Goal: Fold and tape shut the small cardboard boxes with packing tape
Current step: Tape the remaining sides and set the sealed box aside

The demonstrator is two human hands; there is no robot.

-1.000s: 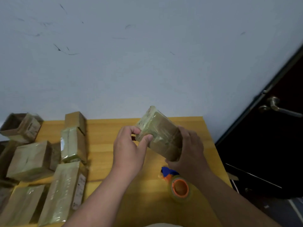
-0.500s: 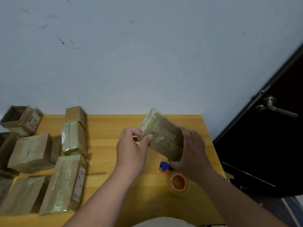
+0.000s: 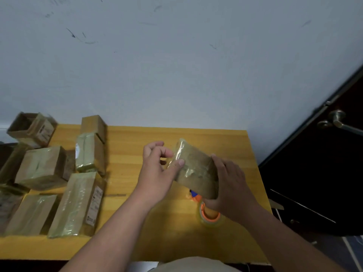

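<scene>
Hands hold one small taped box (image 3: 196, 169) above the yellow bench (image 3: 127, 150).

Right hand (image 3: 229, 185) grips the box's near end, fingers curled round it; left hand (image 3: 157, 169) presses its thumb on the taped face, fingers curled behind. Tape roll (image 3: 210, 217) lies on the bench below the right hand; finished boxes (image 3: 59, 183) sit well apart at left.

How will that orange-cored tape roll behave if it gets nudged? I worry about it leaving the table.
The tape roll seems to lie flat on its side on the table, so it would probably slide rather than roll. It sits fairly near the table's right edge, beneath the right hand, so a hard shove could send it off.
</scene>
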